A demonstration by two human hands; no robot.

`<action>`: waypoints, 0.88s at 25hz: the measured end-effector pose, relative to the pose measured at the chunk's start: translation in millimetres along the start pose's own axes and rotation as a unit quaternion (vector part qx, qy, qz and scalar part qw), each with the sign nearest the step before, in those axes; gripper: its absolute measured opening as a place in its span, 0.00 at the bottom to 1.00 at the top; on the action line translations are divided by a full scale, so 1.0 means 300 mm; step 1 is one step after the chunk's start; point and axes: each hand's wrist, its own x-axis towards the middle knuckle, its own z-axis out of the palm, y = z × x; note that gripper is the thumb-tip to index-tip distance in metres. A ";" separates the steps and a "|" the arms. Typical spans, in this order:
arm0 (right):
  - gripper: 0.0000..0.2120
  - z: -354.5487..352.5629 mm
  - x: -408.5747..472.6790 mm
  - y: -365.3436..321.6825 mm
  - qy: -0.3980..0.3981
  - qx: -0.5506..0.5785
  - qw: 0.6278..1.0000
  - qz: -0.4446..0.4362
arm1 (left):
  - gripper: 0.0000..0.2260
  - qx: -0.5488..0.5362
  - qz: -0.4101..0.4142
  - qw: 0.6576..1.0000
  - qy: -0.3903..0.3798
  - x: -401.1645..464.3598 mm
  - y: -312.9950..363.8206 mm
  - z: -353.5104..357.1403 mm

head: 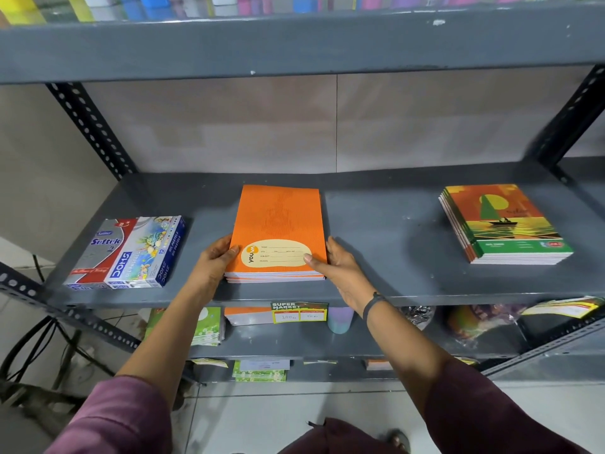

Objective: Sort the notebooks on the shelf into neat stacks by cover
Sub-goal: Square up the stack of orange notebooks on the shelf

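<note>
A stack of orange notebooks (280,221) with a cream label lies in the middle of the grey shelf (386,231). My left hand (216,260) clasps its front left corner, thumb on the cover. On the front right corner sits my right hand (337,267), thumb pressed on the label. Both hands grip the stack from the sides. A second stack of notebooks with a green and orange sailboat cover (504,224) lies squared up at the right end of the shelf, apart from my hands.
Two boxes, a Softek box (98,253) and a Doms oil pastels box (147,253), lie at the shelf's left end. Slotted uprights (91,126) frame the shelf. Lower shelves hold more notebooks (209,326), a price tag (299,312) and a cup (340,319).
</note>
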 end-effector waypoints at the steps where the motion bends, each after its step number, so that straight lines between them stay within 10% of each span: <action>1: 0.22 0.001 0.001 0.001 0.001 0.004 1.000 0.002 | 0.18 -0.004 0.001 1.000 -0.001 0.002 -0.001 -0.001; 22: 0.18 -0.288 -0.090 -0.003 0.083 0.000 0.996 -0.017 | 0.16 -0.030 0.004 0.998 -0.055 -0.038 -0.018 0.333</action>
